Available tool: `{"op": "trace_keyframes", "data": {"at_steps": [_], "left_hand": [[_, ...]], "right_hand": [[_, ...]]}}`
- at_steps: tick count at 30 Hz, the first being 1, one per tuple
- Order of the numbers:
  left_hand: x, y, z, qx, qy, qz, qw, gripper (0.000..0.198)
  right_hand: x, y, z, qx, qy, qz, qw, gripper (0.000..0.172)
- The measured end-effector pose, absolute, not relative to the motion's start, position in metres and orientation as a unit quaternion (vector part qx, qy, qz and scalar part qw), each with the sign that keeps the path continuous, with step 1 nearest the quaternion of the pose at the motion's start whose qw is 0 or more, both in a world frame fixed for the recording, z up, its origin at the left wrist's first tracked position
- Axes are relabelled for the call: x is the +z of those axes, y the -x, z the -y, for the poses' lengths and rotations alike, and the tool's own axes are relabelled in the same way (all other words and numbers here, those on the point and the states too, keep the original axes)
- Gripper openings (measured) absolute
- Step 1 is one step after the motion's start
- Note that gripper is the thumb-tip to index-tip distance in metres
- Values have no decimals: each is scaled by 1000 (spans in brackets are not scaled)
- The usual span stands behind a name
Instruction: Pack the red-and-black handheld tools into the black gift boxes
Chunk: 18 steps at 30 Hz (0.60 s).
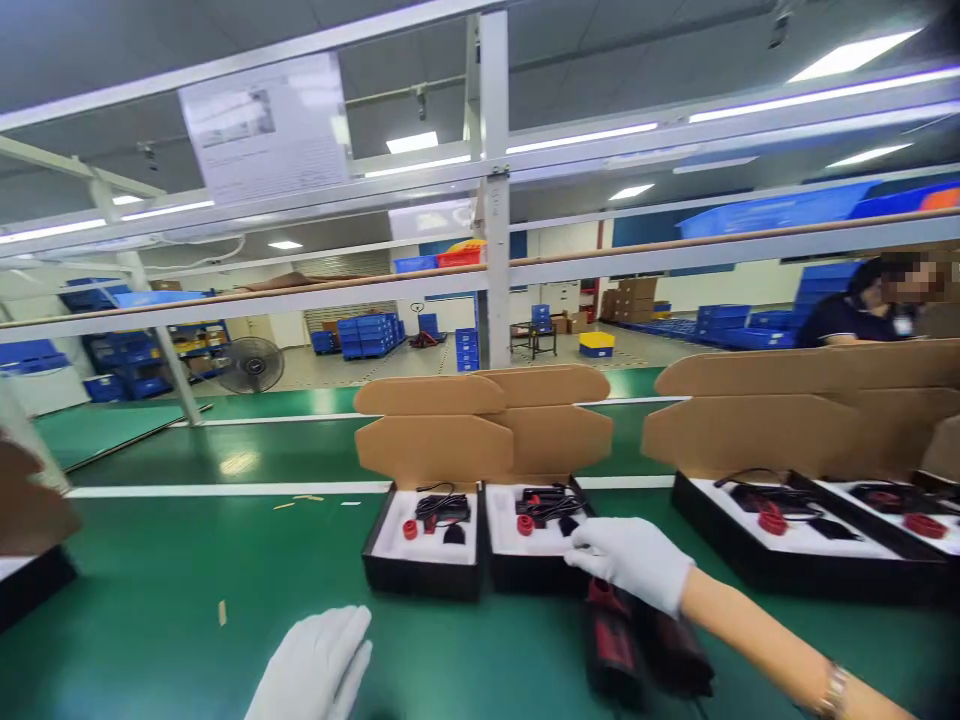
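Two open boxes are sitting side by side on the desk (150, 600). I am reaching my right hand (634, 560), curled loosely and gripping nothing I can see, over the second box (536, 545), aiming squarely at its insert. Left hand (315, 670) is hovering flat, released.

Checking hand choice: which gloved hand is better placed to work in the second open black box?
Right, probably. The right hand already touches the second open black box; the left hand hovers apart over the green belt.

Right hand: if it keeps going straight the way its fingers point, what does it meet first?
The right hand points left and away, fingertips already at the second open box. It would probably meet the black part on the white insert first; depth is unclear.
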<state>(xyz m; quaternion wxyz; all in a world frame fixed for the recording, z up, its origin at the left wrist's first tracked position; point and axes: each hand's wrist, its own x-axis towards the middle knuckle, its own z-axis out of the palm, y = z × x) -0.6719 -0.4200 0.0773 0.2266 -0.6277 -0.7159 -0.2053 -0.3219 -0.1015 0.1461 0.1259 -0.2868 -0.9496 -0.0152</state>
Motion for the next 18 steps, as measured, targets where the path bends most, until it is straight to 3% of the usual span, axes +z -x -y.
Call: {"op": "trace_keyframes", "data": {"at_steps": [7, 10, 14, 18], "left_hand": [[96, 625, 265, -211, 660, 671, 263, 44], [107, 605, 231, -201, 619, 729, 210, 52], [122, 588, 197, -172, 570, 791, 141, 46], [118, 587, 174, -128, 611, 773, 117, 44]], "right_hand": [[162, 309, 51, -94, 232, 966, 68, 43], [164, 250, 15, -125, 343, 925, 105, 47], [146, 127, -29, -99, 520, 837, 141, 42], [109, 32, -44, -13, 583, 803, 123, 60]]}}
